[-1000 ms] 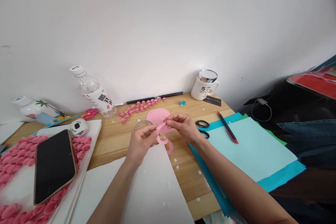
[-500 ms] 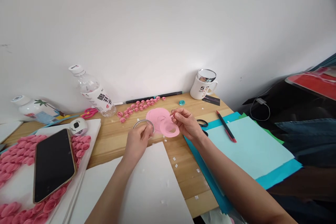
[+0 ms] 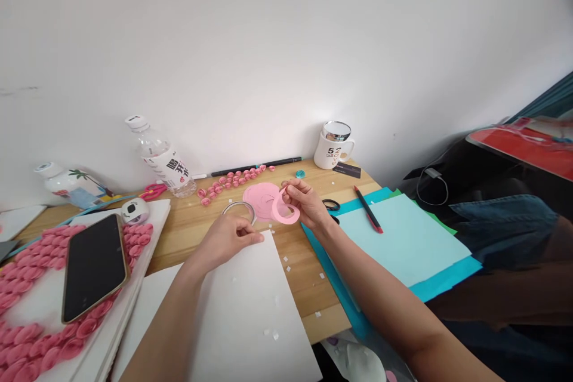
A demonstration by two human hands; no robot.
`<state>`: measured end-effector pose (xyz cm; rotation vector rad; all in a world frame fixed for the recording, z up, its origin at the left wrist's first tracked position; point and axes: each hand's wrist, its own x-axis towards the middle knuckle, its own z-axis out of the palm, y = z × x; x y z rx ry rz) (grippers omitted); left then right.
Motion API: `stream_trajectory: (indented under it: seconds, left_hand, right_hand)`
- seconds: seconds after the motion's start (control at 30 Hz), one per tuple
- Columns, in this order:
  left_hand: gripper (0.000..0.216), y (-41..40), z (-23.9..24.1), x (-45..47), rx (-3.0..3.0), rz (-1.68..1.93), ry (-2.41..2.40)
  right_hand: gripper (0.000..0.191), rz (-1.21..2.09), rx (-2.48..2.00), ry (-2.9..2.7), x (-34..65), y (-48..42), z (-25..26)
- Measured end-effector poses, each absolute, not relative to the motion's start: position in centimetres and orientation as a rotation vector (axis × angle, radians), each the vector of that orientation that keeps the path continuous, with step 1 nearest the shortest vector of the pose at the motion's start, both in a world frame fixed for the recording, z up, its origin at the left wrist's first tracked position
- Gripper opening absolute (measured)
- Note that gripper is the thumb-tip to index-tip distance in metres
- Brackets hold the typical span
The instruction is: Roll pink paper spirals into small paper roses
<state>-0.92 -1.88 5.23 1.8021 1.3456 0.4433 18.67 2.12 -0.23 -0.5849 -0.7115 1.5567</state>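
Observation:
Pinched between the thumb and fingers of my right hand (image 3: 304,202) is a curled pink paper strip (image 3: 289,216), its loop hanging over the table. Behind it lie pink paper spirals (image 3: 254,198) in a flat pile. My left hand (image 3: 226,242) is closed, fingers curled and thumb stretched along the far end of a white sheet (image 3: 250,298); whatever its fingertips hold is hidden. Just beyond it stands a tape roll (image 3: 251,212), partly covered by the hand. Small white scraps (image 3: 271,334) lie on the sheet and the wood.
Small rolled pink paper roses (image 3: 233,179) line the back near black pens (image 3: 242,171). A bottle (image 3: 170,167) and a mug (image 3: 331,152) stand by the wall. At left, a phone (image 3: 95,268) rests on a rose-covered board; blue paper (image 3: 398,239) with a pen lies right.
My left hand has come down toward the white sheet's far edge. My right hand still holds the pink strip, whose loop has turned. The view has shifted slightly right.

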Motion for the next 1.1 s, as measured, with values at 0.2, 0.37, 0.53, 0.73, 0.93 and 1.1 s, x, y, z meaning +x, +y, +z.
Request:
stream_trajectory:
  seconds: [0.2,0.37,0.53,0.73,0.93,1.1]
  left_hand:
    - [0.029,-1.2,3.6,-0.5,1.709,0.410,1.202]
    - [0.031,-1.2,0.5,1.3,1.768,0.359,1.155]
    - [0.034,-2.0,2.0,2.7,1.864,0.368,1.244]
    - [0.031,-6.8,10.6,3.4,2.174,0.763,1.311]
    - [0.020,-13.0,14.1,4.4,2.553,0.871,1.205]
    - [0.022,-14.6,14.2,4.7,2.467,1.028,1.096]
  right_hand:
    - [0.023,1.536,-0.610,-0.708,18.4,2.0,-0.1]
    - [0.023,1.569,-0.599,-0.715,18.4,2.1,-0.5]
    - [0.022,1.521,-0.600,-0.735,18.9,2.5,-0.8]
    - [0.022,1.489,-0.591,-0.741,19.2,2.7,-0.8]
    - [0.022,1.510,-0.553,-0.734,19.0,2.3,-0.6]
    - [0.023,1.505,-0.560,-0.722,18.9,2.2,-0.5]
